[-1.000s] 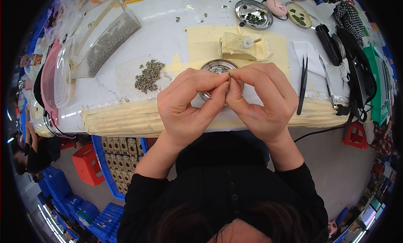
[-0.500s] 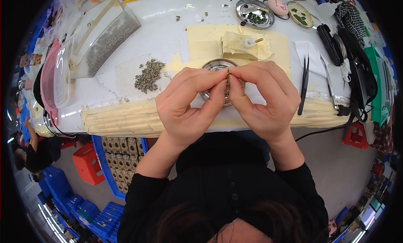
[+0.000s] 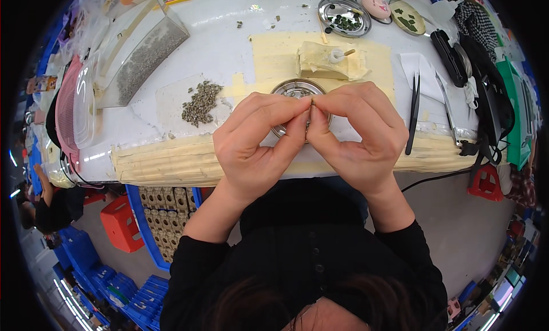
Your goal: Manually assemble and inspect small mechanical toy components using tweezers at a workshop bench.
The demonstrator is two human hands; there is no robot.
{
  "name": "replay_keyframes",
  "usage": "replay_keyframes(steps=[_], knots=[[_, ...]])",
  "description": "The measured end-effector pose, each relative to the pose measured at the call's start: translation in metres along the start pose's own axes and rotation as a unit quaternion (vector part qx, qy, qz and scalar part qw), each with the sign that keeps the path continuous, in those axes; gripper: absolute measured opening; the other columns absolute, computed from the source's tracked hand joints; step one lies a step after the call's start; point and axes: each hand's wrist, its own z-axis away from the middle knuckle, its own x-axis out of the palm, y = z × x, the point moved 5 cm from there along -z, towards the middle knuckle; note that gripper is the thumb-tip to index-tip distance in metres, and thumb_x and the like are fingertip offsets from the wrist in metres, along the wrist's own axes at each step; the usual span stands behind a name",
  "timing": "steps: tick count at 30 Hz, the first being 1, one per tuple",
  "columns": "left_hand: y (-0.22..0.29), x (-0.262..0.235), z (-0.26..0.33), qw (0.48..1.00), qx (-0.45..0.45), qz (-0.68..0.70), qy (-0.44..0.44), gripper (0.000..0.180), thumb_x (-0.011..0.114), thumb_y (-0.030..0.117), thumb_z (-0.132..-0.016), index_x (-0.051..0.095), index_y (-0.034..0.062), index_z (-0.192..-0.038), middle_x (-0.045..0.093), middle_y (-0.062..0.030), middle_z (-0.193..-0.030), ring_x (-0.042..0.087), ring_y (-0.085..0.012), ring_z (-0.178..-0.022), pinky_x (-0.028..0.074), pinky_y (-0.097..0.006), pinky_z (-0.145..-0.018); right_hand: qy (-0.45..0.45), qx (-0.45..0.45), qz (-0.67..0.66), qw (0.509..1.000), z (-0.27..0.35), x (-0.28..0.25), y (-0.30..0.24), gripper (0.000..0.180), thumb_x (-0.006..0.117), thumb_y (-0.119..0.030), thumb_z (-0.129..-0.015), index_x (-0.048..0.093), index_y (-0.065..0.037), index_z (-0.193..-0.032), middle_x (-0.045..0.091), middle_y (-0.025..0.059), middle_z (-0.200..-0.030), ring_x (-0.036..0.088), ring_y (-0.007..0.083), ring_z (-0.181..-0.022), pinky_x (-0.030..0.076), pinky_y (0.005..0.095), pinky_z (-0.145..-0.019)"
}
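Above a round metal dish [image 3: 299, 81], the fingertips of both my hands meet. A tiny dark, brass-coloured piece [image 3: 313, 101] shows between them, too small to name. My left hand [image 3: 251, 145] pinches it from the left with thumb and forefinger. From the other side my right hand [image 3: 366, 142] pinches it the same way. Small metallic bits show in the dish, largely covered by my fingers. Left of my hands, a heap of small grey-green pieces [image 3: 201, 104] rests on a clear sheet. Beyond the dish sits a tape-wrapped block [image 3: 320, 68] with a small white pot [image 3: 337, 56] and stick.
Black tweezers [image 3: 413, 113] and a silver pair [image 3: 447, 111] lie right. At the back are a metal plate [image 3: 366, 29] of dark green pieces and a dish of green flakes [image 3: 424, 28]. A clear box [image 3: 151, 62] of grey bits stands left. Yellow tape covers the table's front edge [image 3: 166, 162].
My thumbs and fingertips have drawn slightly closer together around the tiny piece, and less of it shows. Otherwise my hands hold the same place, with a slight shift of the view.
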Motion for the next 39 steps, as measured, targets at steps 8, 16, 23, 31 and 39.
replay_keyframes(steps=[8,16,23,31,39], knots=[[-0.001,-0.001,0.001,1.0,-0.02,0.012,0.012,0.024,0.073,-0.007,-0.075,0.072,-0.0005,-0.098,0.069,-0.0105,-0.085,0.065,-0.0187,-0.072,0.051,-0.027,-0.063,-0.036,0.032,-0.026,0.999,-0.006,-0.002,0.003,0.013,0.073,0.002,-0.072,0.067,-0.002,-0.083,0.064,0.0062,-0.076,0.061,0.0177,-0.063,0.049,0.028,-0.057],[0.014,0.005,-0.006,0.989,0.117,-0.09,-0.033,0.028,0.076,-0.007,-0.072,0.072,-0.0006,-0.1,0.069,-0.0096,-0.089,0.064,-0.0207,-0.074,0.05,-0.028,-0.064,-0.149,0.121,-0.089,0.977,-0.01,-0.013,0.009,0.01,0.069,0.006,-0.078,0.067,0.004,-0.088,0.066,0.0087,-0.079,0.062,0.0155,-0.069,0.048,0.0253,-0.063],[0.006,0.0,-0.003,0.999,0.017,0.006,-0.026,0.02,0.073,-0.009,-0.076,0.07,-0.0021,-0.094,0.07,-0.0102,-0.091,0.065,-0.0179,-0.077,0.051,-0.027,-0.067,-0.129,0.125,-0.138,0.974,-0.007,-0.012,0.008,0.01,0.069,0.003,-0.081,0.067,0.002,-0.09,0.065,0.0093,-0.08,0.063,0.0175,-0.069,0.05,0.0272,-0.063],[-0.019,0.005,0.005,0.856,-0.305,0.417,-0.022,0.015,0.07,-0.003,-0.087,0.065,-0.0031,-0.1,0.07,-0.0094,-0.09,0.063,-0.0098,-0.074,0.052,-0.022,-0.067,-0.046,0.006,-0.082,0.996,-0.005,-0.005,-0.003,0.022,0.071,0.007,-0.075,0.072,-0.003,-0.095,0.066,0.0074,-0.087,0.063,0.02,-0.074,0.05,0.0279,-0.062],[-0.026,0.007,0.008,0.782,-0.352,0.508,-0.079,0.015,0.069,0.002,-0.089,0.067,-0.0026,-0.102,0.07,-0.0093,-0.089,0.061,-0.0091,-0.072,0.05,-0.021,-0.063,-0.064,0.042,-0.115,0.99,-0.01,-0.003,-0.004,0.025,0.071,0.007,-0.076,0.074,-0.004,-0.099,0.064,0.0066,-0.086,0.062,0.0174,-0.073,0.05,0.0269,-0.06]])
